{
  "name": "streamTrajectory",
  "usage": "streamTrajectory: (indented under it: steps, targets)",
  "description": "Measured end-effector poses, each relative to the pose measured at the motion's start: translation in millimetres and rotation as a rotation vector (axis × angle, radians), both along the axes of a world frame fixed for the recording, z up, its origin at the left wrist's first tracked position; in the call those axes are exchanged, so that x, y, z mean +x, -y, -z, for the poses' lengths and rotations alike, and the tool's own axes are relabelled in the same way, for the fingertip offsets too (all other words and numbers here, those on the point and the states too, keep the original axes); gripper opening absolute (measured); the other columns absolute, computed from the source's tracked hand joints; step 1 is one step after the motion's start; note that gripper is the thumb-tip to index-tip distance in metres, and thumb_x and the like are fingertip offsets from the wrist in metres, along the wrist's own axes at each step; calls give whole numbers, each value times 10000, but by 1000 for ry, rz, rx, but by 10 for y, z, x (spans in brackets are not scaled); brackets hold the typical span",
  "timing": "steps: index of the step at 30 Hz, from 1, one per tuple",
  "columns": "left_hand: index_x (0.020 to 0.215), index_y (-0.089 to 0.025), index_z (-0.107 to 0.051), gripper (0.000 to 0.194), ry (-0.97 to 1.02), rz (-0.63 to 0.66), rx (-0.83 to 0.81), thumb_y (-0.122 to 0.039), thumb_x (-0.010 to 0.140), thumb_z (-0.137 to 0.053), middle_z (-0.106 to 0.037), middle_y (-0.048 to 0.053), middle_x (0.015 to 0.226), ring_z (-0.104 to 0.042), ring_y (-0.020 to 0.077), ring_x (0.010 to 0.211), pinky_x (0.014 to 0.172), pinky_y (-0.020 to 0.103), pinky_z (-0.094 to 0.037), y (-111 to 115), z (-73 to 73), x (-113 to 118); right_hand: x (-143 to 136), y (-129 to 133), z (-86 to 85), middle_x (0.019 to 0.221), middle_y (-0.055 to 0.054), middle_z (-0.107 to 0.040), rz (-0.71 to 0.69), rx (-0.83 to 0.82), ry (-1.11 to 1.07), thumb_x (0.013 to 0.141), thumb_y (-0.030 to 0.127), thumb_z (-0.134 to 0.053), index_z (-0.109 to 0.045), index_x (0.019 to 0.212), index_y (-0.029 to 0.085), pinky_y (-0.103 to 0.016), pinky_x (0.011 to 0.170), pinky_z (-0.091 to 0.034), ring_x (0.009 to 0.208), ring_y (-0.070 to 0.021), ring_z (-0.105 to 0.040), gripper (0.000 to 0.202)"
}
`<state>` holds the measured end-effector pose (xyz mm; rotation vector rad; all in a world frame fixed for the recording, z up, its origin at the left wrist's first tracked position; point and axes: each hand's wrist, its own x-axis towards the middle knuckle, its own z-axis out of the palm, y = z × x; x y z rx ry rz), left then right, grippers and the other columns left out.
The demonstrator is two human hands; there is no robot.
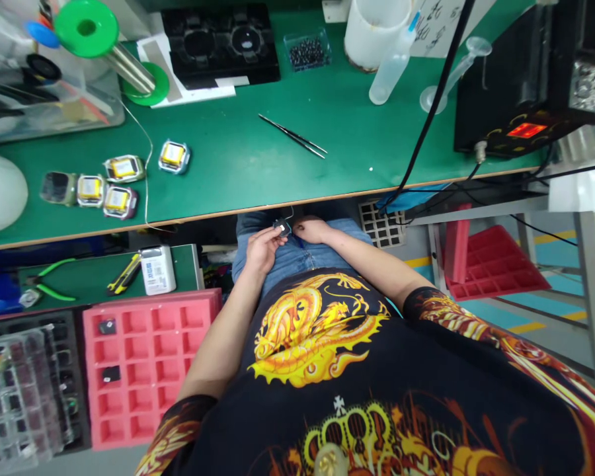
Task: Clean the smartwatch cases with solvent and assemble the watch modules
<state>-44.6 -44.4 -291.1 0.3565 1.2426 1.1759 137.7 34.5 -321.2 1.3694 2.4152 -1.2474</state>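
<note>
Visibly, left grip [264,249] pinches black square device [281,228] beside green rectangular tabletop [228,165] edge; right grip [312,230], I cannot tell. White rectangular box [157,271]: blue print illegible. Open room surrounds dark metal tweezers [294,137].

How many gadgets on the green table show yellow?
4. One gadget sits right of the thin wire. Left of it are three more: a back one, a left one and a front one. The dark gadget may hide yellow underneath.
</note>
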Motion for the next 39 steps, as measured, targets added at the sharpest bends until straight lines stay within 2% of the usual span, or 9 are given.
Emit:
streamTrajectory:
  steps: [4,7,12,17,19,23,35,39]
  targets:
    - [813,-94,-811,241,0,3,-1,-260,684,-929,-765,102,781,-697,168,650,621,277,-496,0,6,1,-10,-30,40,1165,-85,-816,121,43,-32,1027,253,-595,-821,1138,176,-268,871,-483,1033,-208,-724,264]
    - [811,-97,-805,235,0,0,-1,-260,691,-924,-767,102,786,-696,168,651,619,279,-494,2,2,-1,-15,-60,68,1149,-73,-821,216,60,-49,1008,221,-623,-820,1137,173,-266,884,-505,1024,-204,-735,241]
    - [808,-91,-806,254,8,0,-3,-264,674,-934,-760,100,769,-701,174,651,619,282,-501,1,-8,-1,-11,-105,81,1113,-101,-815,398,132,-58,1072,231,-519,-792,1134,145,-312,904,-532,1015,-229,-746,294]
    - [816,-92,-809,258,10,-7,-3,-266,671,-933,-760,97,771,-702,171,650,622,282,-505,-6,-5,1,-2,-44,76,1186,-112,-798,489,226,-134,1072,234,-522,-748,1226,142,-343,992,-544,1085,-243,-740,288]
    - [817,-90,-810,258,10,-3,-6,-264,671,-932,-762,100,774,-701,171,649,622,283,-506,-9,-4,3,4,10,63,1233,-110,-790,477,308,-249,1059,218,-522,-743,1258,156,-355,1041,-543,1131,-245,-728,303]
    - [814,-96,-812,251,6,1,-7,-263,672,-934,-766,96,782,-699,166,640,615,277,-504,-11,-6,2,14,109,18,1329,-93,-762,352,418,-428,1032,188,-521,-742,1322,201,-371,1123,-527,1218,-244,-697,365]
    - [822,-92,-807,260,6,1,-11,-257,664,-931,-762,96,784,-697,166,643,613,279,-499,-12,-37,12,22,172,-59,1322,-108,-737,255,484,-390,1054,227,-548,-744,1338,209,-396,1145,-524,1243,-258,-656,345]
    - [823,-96,-809,263,3,3,-15,-258,658,-934,-762,88,790,-698,165,641,606,277,-496,-12,-43,15,30,199,-124,1345,-102,-728,238,450,-366,1067,268,-550,-730,1365,218,-376,1167,-497,1286,-249,-634,352]
